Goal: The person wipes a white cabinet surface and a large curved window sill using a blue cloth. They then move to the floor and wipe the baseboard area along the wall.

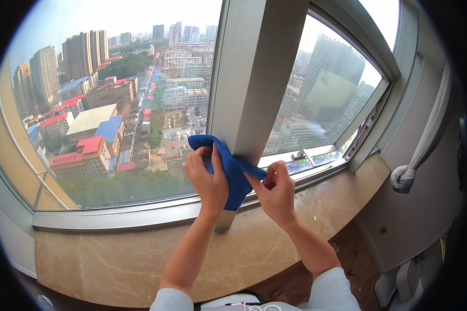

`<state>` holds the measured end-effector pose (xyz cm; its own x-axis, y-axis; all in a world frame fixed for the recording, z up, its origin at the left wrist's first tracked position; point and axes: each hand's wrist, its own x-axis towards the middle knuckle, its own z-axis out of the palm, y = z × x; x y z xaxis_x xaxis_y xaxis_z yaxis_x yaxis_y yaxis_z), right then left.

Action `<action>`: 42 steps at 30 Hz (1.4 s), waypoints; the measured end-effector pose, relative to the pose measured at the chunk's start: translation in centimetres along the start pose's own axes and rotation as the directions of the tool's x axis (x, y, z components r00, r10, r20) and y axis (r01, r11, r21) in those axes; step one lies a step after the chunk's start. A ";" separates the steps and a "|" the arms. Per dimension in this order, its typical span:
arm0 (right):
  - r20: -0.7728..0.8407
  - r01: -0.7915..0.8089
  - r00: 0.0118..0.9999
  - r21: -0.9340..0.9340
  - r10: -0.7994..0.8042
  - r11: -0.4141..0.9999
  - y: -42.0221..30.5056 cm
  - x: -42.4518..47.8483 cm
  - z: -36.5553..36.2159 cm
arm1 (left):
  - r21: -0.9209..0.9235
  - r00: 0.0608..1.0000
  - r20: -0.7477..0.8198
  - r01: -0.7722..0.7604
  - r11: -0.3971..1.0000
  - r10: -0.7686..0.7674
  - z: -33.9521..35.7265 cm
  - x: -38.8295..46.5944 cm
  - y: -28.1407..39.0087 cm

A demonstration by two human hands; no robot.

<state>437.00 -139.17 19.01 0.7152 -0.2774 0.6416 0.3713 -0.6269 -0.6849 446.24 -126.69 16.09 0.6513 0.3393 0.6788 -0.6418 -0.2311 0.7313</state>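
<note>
A blue cloth (235, 184) is stretched between my two hands in front of the lower part of the grey metal window mullion (239, 93). My left hand (207, 175) pinches its left end beside the large fixed pane (140, 116). With thumb and fingers, my right hand (274, 186) grips the cloth's right corner, close to the lower frame of the tilted-open window (319, 89). Folds of the cloth hang down between the hands and cover part of the mullion near its foot. Whether the cloth touches the metal is hard to tell.
A brown marble windowsill (151, 260) curves below the window. The window's handle (299, 154) juts from the bottom of the open sash. A knotted curtain (404, 177) hangs at the right, by the wall. Wooden flooring (358, 260) shows beyond the sill's edge.
</note>
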 end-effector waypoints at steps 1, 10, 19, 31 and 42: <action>-0.028 -0.029 0.999 0.096 0.032 0.995 0.3 -0.5 0.5 | 0.024 0.996 -0.027 -0.083 0.996 0.083 0.1 -0.2 0.1; -0.125 0.541 0.820 -0.148 -0.559 0.828 2.3 -2.2 5.8 | -0.352 0.916 0.369 -0.019 0.936 0.157 1.8 0.2 -0.3; -0.043 0.606 0.745 -0.374 -0.666 0.702 -5.4 4.6 5.7 | -0.501 0.903 0.264 -0.173 0.848 0.340 1.8 10.4 5.4; 0.035 0.585 0.779 -0.400 -0.626 0.706 -3.4 -8.5 13.6 | -0.445 0.924 0.337 -0.010 0.896 0.178 -10.5 1.7 -2.9; -0.028 0.623 0.695 -0.475 -0.719 0.621 -10.6 -2.2 13.9 | -0.556 0.906 0.230 -0.177 0.812 0.355 -9.1 11.6 0.8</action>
<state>439.69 -121.80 20.04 0.2134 0.2373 0.9477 0.3953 -0.9081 0.1383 449.60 -114.63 23.94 0.4553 0.0161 0.8902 -0.8618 0.2592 0.4361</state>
